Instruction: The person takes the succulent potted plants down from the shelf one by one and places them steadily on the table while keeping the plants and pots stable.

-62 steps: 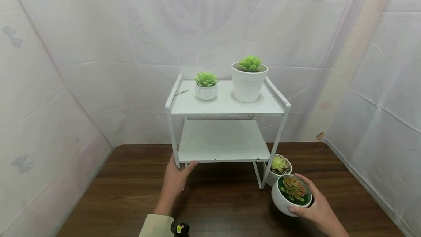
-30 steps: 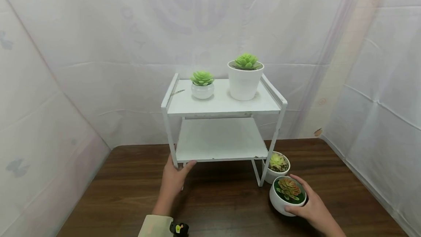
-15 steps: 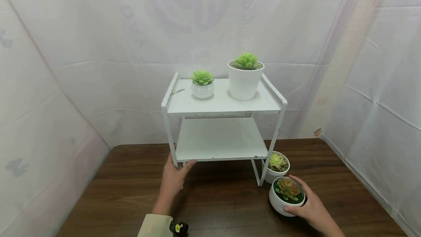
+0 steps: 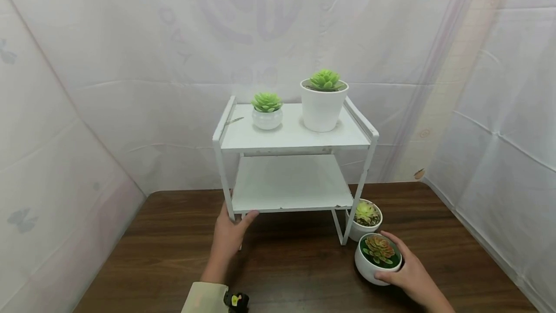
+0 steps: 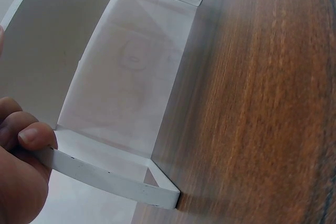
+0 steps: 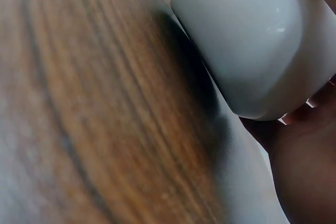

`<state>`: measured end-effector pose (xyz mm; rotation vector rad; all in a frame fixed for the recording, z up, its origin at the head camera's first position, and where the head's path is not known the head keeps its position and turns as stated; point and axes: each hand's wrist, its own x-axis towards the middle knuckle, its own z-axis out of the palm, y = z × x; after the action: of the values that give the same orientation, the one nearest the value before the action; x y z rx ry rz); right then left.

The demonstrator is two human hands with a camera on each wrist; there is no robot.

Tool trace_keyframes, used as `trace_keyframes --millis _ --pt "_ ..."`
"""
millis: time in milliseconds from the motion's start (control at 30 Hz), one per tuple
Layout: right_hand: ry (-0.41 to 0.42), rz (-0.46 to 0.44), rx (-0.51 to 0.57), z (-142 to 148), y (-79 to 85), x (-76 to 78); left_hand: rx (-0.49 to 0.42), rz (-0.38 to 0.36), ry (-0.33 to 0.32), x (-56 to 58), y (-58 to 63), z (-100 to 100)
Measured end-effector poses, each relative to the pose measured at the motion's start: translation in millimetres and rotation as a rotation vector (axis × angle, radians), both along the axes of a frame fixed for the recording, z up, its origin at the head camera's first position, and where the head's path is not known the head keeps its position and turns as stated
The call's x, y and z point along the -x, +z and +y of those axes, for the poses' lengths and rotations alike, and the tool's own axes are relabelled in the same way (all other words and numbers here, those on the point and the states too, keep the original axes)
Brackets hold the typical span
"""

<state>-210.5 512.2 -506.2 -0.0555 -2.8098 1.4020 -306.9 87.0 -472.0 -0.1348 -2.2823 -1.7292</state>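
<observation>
My left hand (image 4: 229,233) grips the lower left leg of a white two-tier rack (image 4: 295,182), its thumb pointing right below the lower shelf. The left wrist view shows curled fingers (image 5: 34,135) round the white frame bar. At the right, my right hand (image 4: 412,274) holds a round white pot (image 4: 366,267) with an orange-green succulent (image 4: 379,249), thumb at the front and fingers round the far side. The right wrist view has the pot's base close over the wooden table, a dark shadow beside it. Just behind stands another white pot (image 4: 360,232) with a yellow-green succulent.
On the rack's top shelf are a small white bowl-shaped pot (image 4: 267,120) and a taller white pot (image 4: 321,110), both with green succulents. A brown wooden table (image 4: 173,240) carries everything. White cloth walls (image 4: 173,62) close off the back and sides.
The held pot has come down slightly toward the table and then stayed nearly still. My left hand keeps its grip on the rack. The whole view has shifted a little.
</observation>
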Motion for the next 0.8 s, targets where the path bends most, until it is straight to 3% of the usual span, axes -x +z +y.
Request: trace_keyframes --millis 800 --pt "0.018 -0.020 -0.087 -0.1 -0.1 -4.2 -0.012 0.006 -0.008 -1.3 0.5 0.3"
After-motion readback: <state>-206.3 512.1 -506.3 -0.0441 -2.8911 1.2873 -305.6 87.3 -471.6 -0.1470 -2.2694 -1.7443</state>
